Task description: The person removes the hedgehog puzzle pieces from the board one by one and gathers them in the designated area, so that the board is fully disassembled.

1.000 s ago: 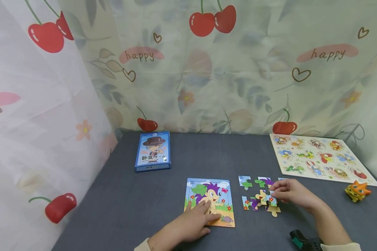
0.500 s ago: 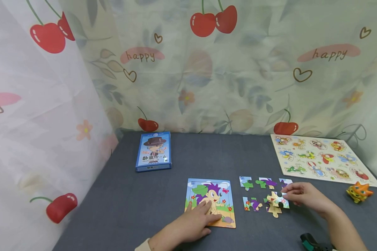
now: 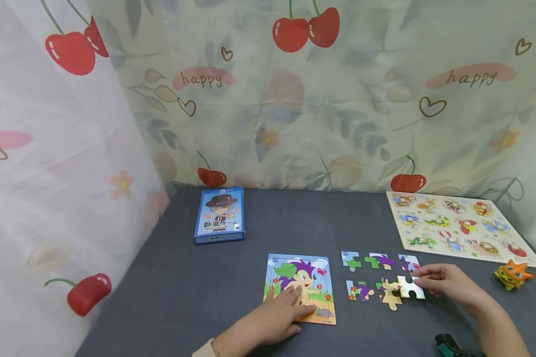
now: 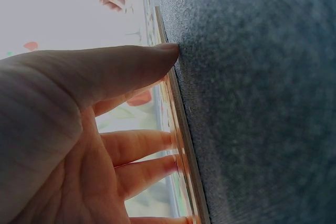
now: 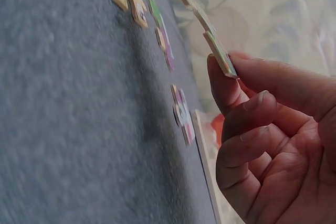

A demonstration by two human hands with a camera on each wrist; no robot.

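My left hand (image 3: 277, 313) lies with spread fingers on a square hedgehog picture puzzle board (image 3: 311, 267). In the left wrist view its fingertips touch the board's face and the thumb sits at the wooden edge. My right hand (image 3: 451, 283) pinches a jigsaw piece (image 3: 410, 288) between thumb and index finger. The right wrist view shows that piece (image 5: 220, 56) edge-on, tilted and clear of the table. Beside it lies a tan hedgehog-body piece (image 3: 390, 293). A purple and red-flower piece (image 3: 359, 291) is farther left.
Behind these lie a leaf piece (image 3: 351, 260), a green and purple piece (image 3: 379, 261) and a butterfly piece (image 3: 409, 263). A blue card box (image 3: 220, 215) stands back left. An insect board (image 3: 462, 228) and an orange toy figure (image 3: 513, 274) are at the right.
My right hand has moved to the right with the jigsaw piece, uncovering the tan hedgehog-body piece and the butterfly piece. My left hand has stayed on the board.
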